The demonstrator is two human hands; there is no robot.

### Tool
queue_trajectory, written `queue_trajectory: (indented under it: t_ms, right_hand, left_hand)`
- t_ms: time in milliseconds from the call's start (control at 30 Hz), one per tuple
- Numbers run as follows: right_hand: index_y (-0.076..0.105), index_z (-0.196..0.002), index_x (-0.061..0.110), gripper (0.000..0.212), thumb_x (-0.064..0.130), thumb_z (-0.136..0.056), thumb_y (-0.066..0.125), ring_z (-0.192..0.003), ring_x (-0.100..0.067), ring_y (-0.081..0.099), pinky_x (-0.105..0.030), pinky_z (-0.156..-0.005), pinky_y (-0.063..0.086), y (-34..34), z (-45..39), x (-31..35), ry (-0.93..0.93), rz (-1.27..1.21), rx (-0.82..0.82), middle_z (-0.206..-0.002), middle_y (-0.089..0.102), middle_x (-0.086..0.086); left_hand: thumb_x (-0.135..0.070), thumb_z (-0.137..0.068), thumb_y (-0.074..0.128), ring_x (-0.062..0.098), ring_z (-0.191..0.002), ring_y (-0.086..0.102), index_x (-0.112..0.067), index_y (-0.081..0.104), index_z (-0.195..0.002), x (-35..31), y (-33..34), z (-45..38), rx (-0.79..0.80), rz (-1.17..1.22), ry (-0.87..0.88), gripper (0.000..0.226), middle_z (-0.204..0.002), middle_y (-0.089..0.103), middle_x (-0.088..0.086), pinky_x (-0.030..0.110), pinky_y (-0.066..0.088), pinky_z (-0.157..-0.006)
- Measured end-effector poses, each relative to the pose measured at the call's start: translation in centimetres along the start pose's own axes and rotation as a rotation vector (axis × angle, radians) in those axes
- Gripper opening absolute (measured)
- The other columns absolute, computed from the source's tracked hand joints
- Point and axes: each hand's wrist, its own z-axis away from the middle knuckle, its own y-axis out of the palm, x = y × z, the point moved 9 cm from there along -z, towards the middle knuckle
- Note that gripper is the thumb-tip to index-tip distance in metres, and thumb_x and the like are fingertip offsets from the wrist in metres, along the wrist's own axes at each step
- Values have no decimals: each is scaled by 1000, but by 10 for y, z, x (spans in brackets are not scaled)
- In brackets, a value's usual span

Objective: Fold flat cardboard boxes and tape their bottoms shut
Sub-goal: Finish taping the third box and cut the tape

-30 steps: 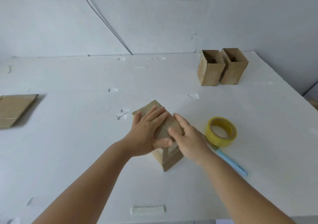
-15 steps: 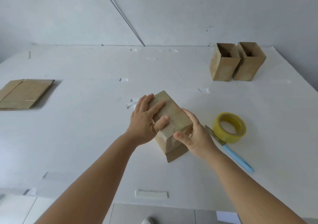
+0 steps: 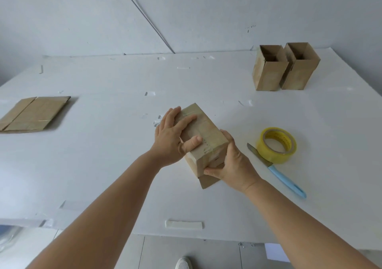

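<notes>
Cardboard box (image 3: 203, 133) lies mid-table, taped bottom turned up. Our left hand (image 3: 172, 137) rests flat along its top, fingers straight and thumb pressing the tape. Our right hand (image 3: 231, 163) curls round its near end, gripping it. Just right sit the tape roll (image 3: 276, 144) and knife (image 3: 276, 170); two folded boxes (image 3: 286, 67) stand at the far right corner of the table (image 3: 103, 165), flat cardboard (image 3: 33, 113) at the left edge.

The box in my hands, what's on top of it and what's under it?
On the box lie clear tape and the left hand; the right hand holds its near end. A cardboard flap sticks out underneath onto the table. The rest underneath is hidden.
</notes>
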Motion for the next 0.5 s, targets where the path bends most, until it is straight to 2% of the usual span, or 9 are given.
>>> queue_trajectory:
  t_ms: [67, 100, 167, 200, 267, 300, 367, 433, 500]
  right_hand:
    - [33, -130, 48, 80, 53, -65, 78, -99, 3, 60, -21, -82, 50, -6, 1, 0, -14, -127, 1, -109, 61, 27]
    - [43, -126, 45, 64, 56, -70, 73, -96, 3, 61, -22, -81, 51, -11, 0, -1, -16, -155, -13, -103, 66, 24]
    - [59, -118, 32, 45, 55, -79, 62, -91, -10, 66, -31, -79, 53, -16, -2, -6, -7, -151, -44, -93, 72, 7]
    - [63, -115, 29, 38, 50, -84, 59, -90, -13, 67, -32, -78, 53, -18, -2, -8, -4, -143, -53, -90, 73, 5]
    - [67, -111, 33, 24, 40, -93, 52, -84, -7, 65, -22, -74, 51, -21, 0, -15, 4, -138, -55, -84, 72, 11]
    - [68, -107, 40, 23, 39, -95, 48, -81, -4, 65, -19, -73, 50, -22, 0, -17, 14, -149, -46, -81, 71, 14]
    - [67, -99, 51, 20, 50, -92, 48, -88, 4, 66, -15, -79, 49, -23, 0, -16, 35, -242, 10, -89, 72, 22]
    - [62, -113, 50, 37, 67, -81, 52, -103, 3, 63, -17, -89, 47, -23, -4, -3, 10, -306, 85, -107, 69, 22]
    - [57, -120, 49, 46, 69, -79, 53, -110, 3, 60, -25, -93, 45, -25, -11, 7, -14, -291, 121, -114, 67, 22]
  left_hand:
    - [-87, -56, 39, 28, -145, 6, -33, 25, -148, 5, 0, -1, 6, 18, -67, 108, -156, 8, 6, 50, 13, -117]
    - [-87, -52, 43, 28, -144, 8, -29, 19, -150, 8, 1, 0, 25, 66, -109, 116, -155, 6, 5, 48, 15, -117]
    - [-85, -51, 53, 19, -139, 15, -22, 13, -151, 12, 5, 0, 75, 209, -148, 124, -148, 9, -4, 39, 21, -116]
    - [-81, -54, 59, 14, -136, 17, -19, 10, -151, 12, 5, 0, 92, 264, -152, 125, -144, 10, -9, 36, 23, -116]
    - [-73, -58, 65, 10, -137, 16, -15, 2, -152, 14, 4, 0, 103, 353, -174, 127, -143, 7, -14, 37, 23, -117]
    - [-71, -58, 66, 11, -140, 13, -15, -3, -152, 16, 4, 0, 100, 399, -194, 129, -148, 4, -13, 39, 23, -117]
    - [-62, -61, 72, 14, -145, 9, -19, -8, -151, 15, 3, 1, 84, 513, -221, 128, -154, 3, -7, 41, 25, -117]
    - [-49, -63, 79, 16, -142, 25, -16, 14, -145, 15, 3, 1, 59, 634, -214, 109, -151, 21, 6, 35, 37, -109]
    - [-39, -69, 82, 16, -126, 48, -9, 34, -123, 13, 3, 1, 67, 710, -193, 78, -136, 42, 12, 21, 49, -90]
